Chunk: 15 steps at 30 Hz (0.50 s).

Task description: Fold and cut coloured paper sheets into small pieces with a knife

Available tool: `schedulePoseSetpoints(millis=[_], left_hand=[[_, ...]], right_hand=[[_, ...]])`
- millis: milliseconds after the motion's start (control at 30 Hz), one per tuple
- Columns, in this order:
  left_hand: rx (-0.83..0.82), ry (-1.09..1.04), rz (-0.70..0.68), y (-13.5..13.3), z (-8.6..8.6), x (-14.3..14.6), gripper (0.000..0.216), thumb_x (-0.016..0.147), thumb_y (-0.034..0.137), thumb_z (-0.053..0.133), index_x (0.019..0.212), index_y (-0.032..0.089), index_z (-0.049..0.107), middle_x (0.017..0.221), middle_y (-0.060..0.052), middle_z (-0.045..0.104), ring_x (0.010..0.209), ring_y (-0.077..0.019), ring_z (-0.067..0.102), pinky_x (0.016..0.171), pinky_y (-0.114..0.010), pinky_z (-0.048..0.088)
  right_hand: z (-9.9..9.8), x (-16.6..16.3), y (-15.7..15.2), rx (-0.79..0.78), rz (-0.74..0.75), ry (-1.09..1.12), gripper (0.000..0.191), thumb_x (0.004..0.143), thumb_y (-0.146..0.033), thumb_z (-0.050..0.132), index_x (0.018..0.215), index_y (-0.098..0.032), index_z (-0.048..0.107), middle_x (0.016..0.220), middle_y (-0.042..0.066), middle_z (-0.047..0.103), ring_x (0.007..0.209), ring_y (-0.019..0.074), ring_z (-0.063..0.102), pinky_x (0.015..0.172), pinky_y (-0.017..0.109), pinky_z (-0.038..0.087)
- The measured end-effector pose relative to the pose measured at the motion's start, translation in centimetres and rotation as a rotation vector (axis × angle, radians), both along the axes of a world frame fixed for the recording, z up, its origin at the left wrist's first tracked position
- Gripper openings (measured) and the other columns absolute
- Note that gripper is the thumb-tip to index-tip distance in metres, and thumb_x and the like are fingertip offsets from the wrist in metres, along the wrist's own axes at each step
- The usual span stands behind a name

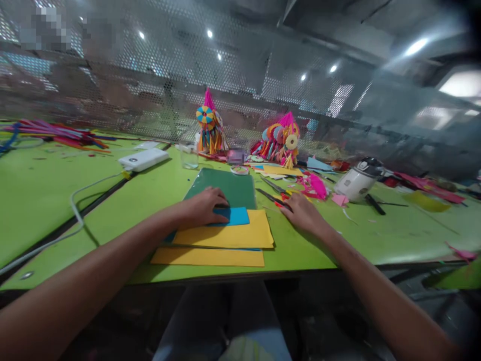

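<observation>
My left hand (pixel 203 206) rests palm down on a small blue paper sheet (pixel 235 216), fingers bent and pressing it onto a stack of yellow paper sheets (pixel 225 235). A dark green cutting mat (pixel 225 188) lies just behind them. My right hand (pixel 302 210) lies on the green table (pixel 150 200) to the right of the stack, its fingertips at the red handles of a pair of scissors (pixel 276 199). Whether the fingers grip the scissors is not clear.
Two colourful paper ornaments (pixel 208 125) (pixel 280 140) stand at the back by a mesh screen. A white power bank (pixel 143 159) with a cable lies at left, a glass (pixel 189 155) behind the mat, and a white tape dispenser (pixel 356 183) and paper scraps at right. Coloured strips (pixel 56 133) lie far left.
</observation>
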<state>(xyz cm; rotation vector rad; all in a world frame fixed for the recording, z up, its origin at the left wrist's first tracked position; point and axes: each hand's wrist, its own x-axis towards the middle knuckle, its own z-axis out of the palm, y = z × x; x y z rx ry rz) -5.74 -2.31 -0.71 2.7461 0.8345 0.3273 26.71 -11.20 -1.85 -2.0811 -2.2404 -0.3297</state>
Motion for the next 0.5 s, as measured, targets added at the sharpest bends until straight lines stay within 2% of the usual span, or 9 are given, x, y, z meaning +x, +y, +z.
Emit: schedulePoseSetpoints(millis=[100,233,400,500], left_hand=[[0.018,0.023,-0.019,0.0,0.0,0.1,0.041,0.081,0.042,0.069,0.112,0.015,0.071,0.116,-0.013,0.064,0.110,-0.0278,0.057,0.099,-0.036,0.040],[0.024,0.065,-0.025,-0.1,0.2,0.2,0.038,0.083,0.040,0.067,0.111,0.015,0.070,0.111,-0.013,0.065,0.108,-0.0272,0.057,0.097,-0.036,0.042],[-0.014,0.045,0.009,-0.4,0.2,0.4,0.034,0.080,0.037,0.068,0.106,0.016,0.068,0.107,-0.011,0.064,0.103,-0.0268,0.058,0.092,-0.035,0.044],[-0.059,0.020,0.040,-0.6,0.3,0.4,0.035,0.078,0.037,0.068,0.106,0.016,0.065,0.106,-0.011,0.064,0.100,-0.0259,0.059,0.087,-0.034,0.045]], right_hand=[[-0.4,0.2,1.0,-0.034,-0.016,-0.026,0.031,0.096,-0.035,0.053,0.102,-0.009,0.070,0.104,0.018,0.063,0.100,0.0286,0.057,0.085,0.036,0.042],[-1.2,0.8,1.7,-0.020,0.006,0.073,0.024,0.093,-0.034,0.057,0.094,-0.013,0.069,0.099,0.014,0.063,0.097,0.0271,0.057,0.083,0.034,0.042],[-1.9,0.8,1.5,0.158,-0.007,0.230,0.018,0.089,-0.031,0.061,0.095,-0.014,0.065,0.099,0.013,0.064,0.098,0.0277,0.058,0.083,0.036,0.044],[-1.8,0.9,0.7,0.227,-0.035,0.329,0.022,0.090,-0.033,0.059,0.102,-0.015,0.062,0.098,0.012,0.068,0.088,0.0262,0.062,0.075,0.034,0.046]])
